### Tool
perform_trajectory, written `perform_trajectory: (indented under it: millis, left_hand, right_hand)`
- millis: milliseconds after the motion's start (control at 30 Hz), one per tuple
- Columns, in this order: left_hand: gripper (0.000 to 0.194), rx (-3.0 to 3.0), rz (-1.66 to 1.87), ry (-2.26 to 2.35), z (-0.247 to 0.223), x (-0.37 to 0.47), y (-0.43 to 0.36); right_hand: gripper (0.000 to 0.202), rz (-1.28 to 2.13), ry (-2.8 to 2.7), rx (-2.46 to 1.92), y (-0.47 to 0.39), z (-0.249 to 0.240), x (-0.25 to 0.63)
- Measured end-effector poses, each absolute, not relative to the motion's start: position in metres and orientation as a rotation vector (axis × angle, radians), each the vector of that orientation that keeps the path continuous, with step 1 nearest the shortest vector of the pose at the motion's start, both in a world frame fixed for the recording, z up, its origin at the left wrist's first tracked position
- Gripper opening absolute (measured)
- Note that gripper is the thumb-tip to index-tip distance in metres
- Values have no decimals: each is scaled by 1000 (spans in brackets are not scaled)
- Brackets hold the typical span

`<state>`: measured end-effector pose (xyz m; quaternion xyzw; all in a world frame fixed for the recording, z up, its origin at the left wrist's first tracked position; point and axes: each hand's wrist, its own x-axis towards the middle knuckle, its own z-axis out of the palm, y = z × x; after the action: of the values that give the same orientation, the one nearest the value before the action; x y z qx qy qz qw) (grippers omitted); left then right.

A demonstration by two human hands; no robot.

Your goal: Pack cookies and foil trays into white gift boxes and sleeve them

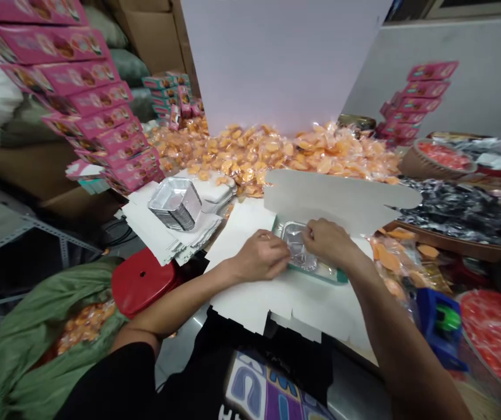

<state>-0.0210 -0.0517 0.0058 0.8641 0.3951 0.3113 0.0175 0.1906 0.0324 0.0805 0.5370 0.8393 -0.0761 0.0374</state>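
Both hands meet at a foil tray (pixel 298 242), which sits inside an open box (pixel 320 276) straight in front of the person, its green wall showing along the near side. The left hand (pixel 264 255) has its fingers curled in at the tray's left edge; whether they pinch the rim cannot be told. The right hand (pixel 328 238) bends its thumb and forefinger over the tray's far right part, the fingers drawn close together, but their contact is hidden too. Working from opposite sides probably keeps the light tray level. The box's long flap (pixel 320 195) stands raised on the far side, which leaves the opening clear from above. White card sheets (pixel 242 303) lie beneath, likely serving as a flat base. A stack of foil trays (pixel 175 204) stands to the left and orange packets (pixel 250 154) are heaped behind, seemingly placed within easy reach.
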Motion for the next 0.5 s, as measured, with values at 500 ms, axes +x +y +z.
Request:
perform_trajectory:
  millis: [500]
  left_hand:
    - [79, 1251, 1185, 2400, 43, -162, 145]
  right_hand:
    - [31, -759, 3195, 1605, -5, 65, 276]
